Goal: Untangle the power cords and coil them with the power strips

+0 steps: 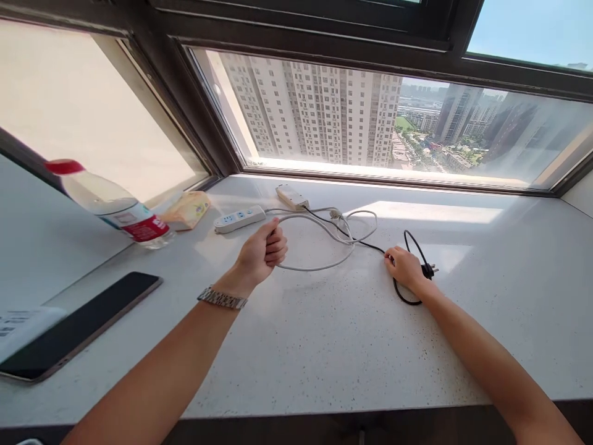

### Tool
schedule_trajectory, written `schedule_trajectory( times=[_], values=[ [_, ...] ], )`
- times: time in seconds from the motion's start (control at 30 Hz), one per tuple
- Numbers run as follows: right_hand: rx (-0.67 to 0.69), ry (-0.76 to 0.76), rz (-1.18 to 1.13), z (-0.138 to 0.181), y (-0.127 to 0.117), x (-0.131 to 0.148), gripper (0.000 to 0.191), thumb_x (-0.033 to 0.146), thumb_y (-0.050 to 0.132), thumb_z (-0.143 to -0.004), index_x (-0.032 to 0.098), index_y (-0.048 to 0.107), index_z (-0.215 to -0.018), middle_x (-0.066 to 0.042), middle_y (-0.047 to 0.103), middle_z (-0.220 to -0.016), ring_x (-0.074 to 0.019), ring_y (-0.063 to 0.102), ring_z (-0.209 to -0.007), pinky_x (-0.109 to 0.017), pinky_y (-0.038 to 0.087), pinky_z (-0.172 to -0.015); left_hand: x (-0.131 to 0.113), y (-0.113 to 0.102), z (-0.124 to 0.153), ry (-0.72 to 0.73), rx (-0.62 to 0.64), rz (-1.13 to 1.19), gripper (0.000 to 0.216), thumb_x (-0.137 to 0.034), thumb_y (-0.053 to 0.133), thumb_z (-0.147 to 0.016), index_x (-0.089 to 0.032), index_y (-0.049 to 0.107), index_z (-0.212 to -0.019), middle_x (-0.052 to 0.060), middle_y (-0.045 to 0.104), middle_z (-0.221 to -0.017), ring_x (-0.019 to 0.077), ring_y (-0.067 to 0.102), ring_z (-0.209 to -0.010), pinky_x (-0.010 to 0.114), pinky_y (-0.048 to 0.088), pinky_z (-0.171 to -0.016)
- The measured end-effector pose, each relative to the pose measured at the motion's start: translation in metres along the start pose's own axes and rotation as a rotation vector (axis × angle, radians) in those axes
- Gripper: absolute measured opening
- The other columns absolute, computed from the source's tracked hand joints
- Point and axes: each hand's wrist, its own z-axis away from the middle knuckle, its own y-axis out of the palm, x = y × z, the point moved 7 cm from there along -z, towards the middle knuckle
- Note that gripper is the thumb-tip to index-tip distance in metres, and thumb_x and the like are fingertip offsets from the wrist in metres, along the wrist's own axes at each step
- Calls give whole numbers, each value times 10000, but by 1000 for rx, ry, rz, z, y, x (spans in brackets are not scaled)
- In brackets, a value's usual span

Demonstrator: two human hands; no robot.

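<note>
My left hand [263, 252], with a metal watch on the wrist, is closed round a loop of white cable [315, 269] over the sill. Just beyond it lies a white power strip [239, 219] with several sockets. A second white strip-like block [291, 198] rests behind, with black and white cables near its right end. My right hand [402, 266] pinches the black cable [365, 245], which runs from that block. The cable loops round this hand to a black plug [428, 271], its prongs pointing right. A pale plug [335, 214] lies among the crossing white loops.
The speckled white sill [296, 346] ends at a front edge below. At the left stand a red-capped bottle [125, 213], tilted in view, and a soft yellowish packet [188, 210]. A dark tablet or large phone [83, 324] lies nearer. Dark-framed windows [324, 111] close off the back.
</note>
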Motion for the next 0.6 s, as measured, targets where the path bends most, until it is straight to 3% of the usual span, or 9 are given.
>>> schedule_trajectory(
  times=[0.13, 0.23, 0.43, 0.53, 0.6],
  values=[
    [19, 190, 126, -6, -15, -47, 228, 215, 418, -956, 155, 597, -1084, -117, 654, -998, -189, 613, -791, -256, 348, -570, 0, -28, -16, 17, -186, 78, 506, -306, 384, -953, -190, 204, -494, -64, 157, -372, 46, 167, -287, 186, 124, -300],
    [8, 273, 169, -10, -27, -79, 206, 184, 417, -951, 127, 614, -975, -144, 642, -952, -199, 614, -756, -264, 347, -571, -3, -41, -24, 39, -252, 79, 492, -304, 357, -949, -192, 181, -503, -63, 146, -350, 48, 155, -278, 192, 112, -298],
    [-87, 423, 217, -5, -53, -132, 228, 164, 380, -963, 113, 600, -993, -201, 607, -1011, -222, 604, -751, -308, 344, -595, -5, -66, -31, 52, -365, -10, 462, -314, 305, -935, -200, 145, -518, -67, 128, -336, 50, 130, -271, 187, 113, -299],
    [-100, 462, 228, 0, -61, -146, 235, 139, 380, -946, 132, 615, -955, -203, 607, -1017, -214, 591, -741, -312, 336, -586, 3, -69, -32, -46, -336, -118, 422, -296, 383, -888, -209, 280, -488, -77, 181, -338, 48, 157, -271, 169, 137, -301],
    [-86, 457, 226, 3, -61, -148, 235, 121, 394, -925, 134, 628, -916, -197, 618, -997, -216, 586, -764, -306, 330, -574, 9, -67, -31, -163, -278, -203, 292, -273, 492, -808, -189, 478, -528, -54, 332, -355, 65, 275, -284, 177, 234, -308]
  ],
)
